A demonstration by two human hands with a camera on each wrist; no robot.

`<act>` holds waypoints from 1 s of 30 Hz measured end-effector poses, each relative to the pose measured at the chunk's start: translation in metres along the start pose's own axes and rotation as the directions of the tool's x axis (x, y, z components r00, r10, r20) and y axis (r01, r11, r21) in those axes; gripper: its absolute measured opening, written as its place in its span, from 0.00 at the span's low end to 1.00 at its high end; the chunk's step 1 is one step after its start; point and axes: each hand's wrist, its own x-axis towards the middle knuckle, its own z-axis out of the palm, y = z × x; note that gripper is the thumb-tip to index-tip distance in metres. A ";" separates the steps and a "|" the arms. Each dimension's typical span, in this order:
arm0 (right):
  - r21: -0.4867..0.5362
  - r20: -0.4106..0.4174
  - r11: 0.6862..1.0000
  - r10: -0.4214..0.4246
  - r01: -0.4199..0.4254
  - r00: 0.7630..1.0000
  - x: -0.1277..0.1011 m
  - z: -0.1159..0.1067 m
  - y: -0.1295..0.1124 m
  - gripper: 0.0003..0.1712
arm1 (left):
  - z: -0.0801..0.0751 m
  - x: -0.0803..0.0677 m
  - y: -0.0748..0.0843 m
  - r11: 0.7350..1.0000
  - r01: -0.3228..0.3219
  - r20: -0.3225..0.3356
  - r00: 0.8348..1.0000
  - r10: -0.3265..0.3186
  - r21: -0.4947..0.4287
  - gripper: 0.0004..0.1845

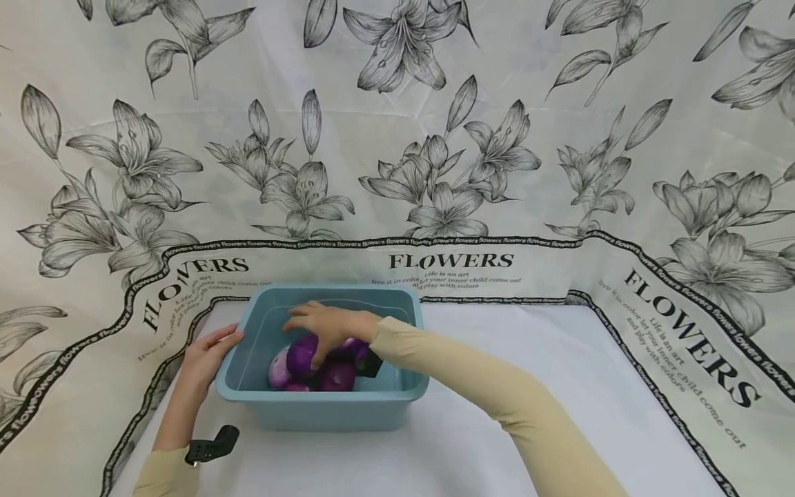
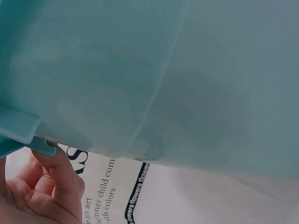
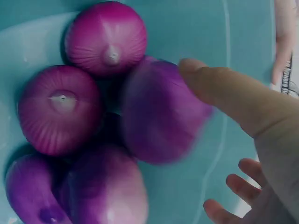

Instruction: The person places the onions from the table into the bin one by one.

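At the lower left of the head view the left hand (image 1: 208, 355) rests against the outer left wall of the blue tub (image 1: 323, 407), just under the rim. Its fingers lie fairly straight along the plastic in that view; the left wrist view shows them bent a little under the rim lip, steadying the tub rather than gripping it. A black wrist device (image 1: 211, 447) sits on that forearm near the bottom edge of the frame.

In the middle of the frame the tub stands on the white counter (image 1: 559, 386), and the purple onions (image 1: 319, 369) lie heaped together on its floor, toward the near wall. The right wrist view shows about five of them, touching one another.

From the lower right the right hand (image 1: 326, 324) reaches down into the tub, its sleeve crossing over the right rim. Its thumb (image 3: 219, 86) presses on the top onion (image 3: 161, 112) of the heap, which is blurred, and the fingers seem to close around it. The hold looks just begun: the onion has not left the pile.

By my reading, all the onions are in the tub, so the handling is at an early stage.

Around the tub there is only the flower-printed cloth (image 1: 447, 172), draped behind and at both sides. Nothing blocks the hands, though the tub walls and the neighbouring onions crowd the reach.
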 end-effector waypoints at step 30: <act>0.138 -0.590 0.987 0.144 -0.077 0.794 -0.167 0.013 0.045 0.29 | -0.007 -0.002 -0.006 0.989 -0.075 -0.010 0.997 0.076 0.125 0.35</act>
